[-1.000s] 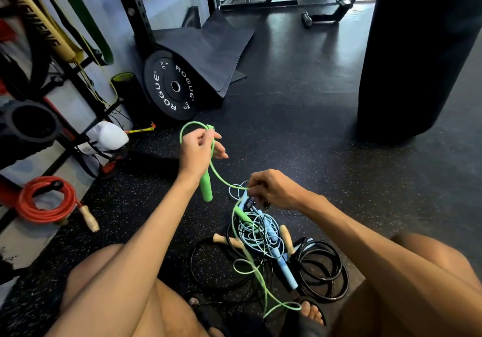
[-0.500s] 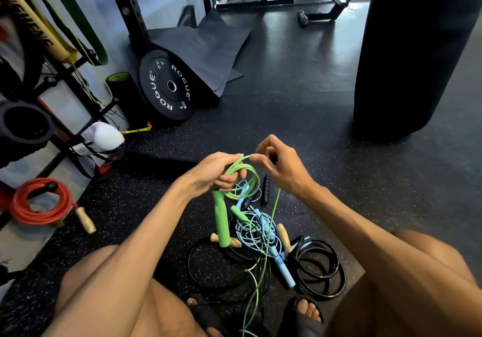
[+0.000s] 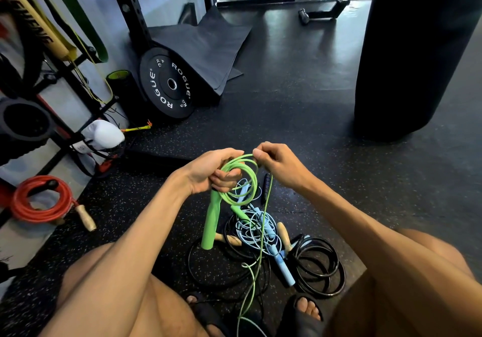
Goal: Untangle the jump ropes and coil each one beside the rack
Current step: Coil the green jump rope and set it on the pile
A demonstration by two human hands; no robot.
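Crouching over a tangle of jump ropes on the floor [image 3: 300,133]. Gripping a small coil of green rope [image 3: 241,165] in the left hand [image 3: 206,172], fingers curled round the loops and the top of the green handle [image 3: 210,222], handle dangling below the fist. Pinching the top of the same coil with the right hand [image 3: 280,165], thumb and forefinger closed on the cord, knuckles of both hands nearly meeting. Letting the loose length of green rope drop from under the right hand, down across the pile and on between the feet.

Directly below the hands: blue rope [image 3: 257,229] in a messy bundle, its blue handle slanting toward the right foot, a second green grip caught in the same bundle, two wooden handles [image 3: 283,233] poking out on either side. Below the right forearm: black rope [image 3: 319,266] in a loose coil, with more black loops spreading under the left forearm. Just under the right hand: a slim black handle.

Well off to the left of the left arm: red rope [image 3: 39,203], coiled, lying at the foot of the rack [image 3: 65,68], a white boxing glove [image 3: 104,134] just beyond it. Further out past the left hand: a weight plate [image 3: 167,83] standing on edge. Beyond the right hand, off to the right: a dark punching bag [image 3: 412,49].
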